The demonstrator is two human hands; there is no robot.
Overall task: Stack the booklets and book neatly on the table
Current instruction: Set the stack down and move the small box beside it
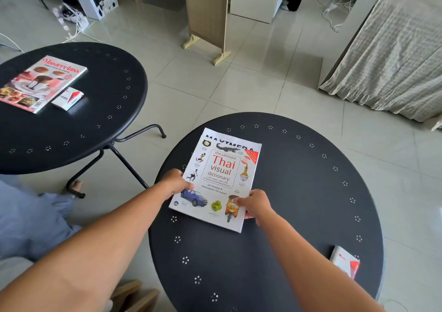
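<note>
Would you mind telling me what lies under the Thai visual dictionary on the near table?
Under the Thai visual dictionary, a magazine shows only its top strip with black title letters. The rest is covered, so further items beneath cannot be ruled out. Both lie on the near table.

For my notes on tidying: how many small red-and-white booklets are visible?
2: one small red-and-white booklet on the far black round table, one near the right edge of the near table. Others may be hidden.

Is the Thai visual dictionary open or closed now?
Closed. The Thai visual dictionary lies flat with its whole front cover facing up; the left hand and right hand hold its near edges.
</note>
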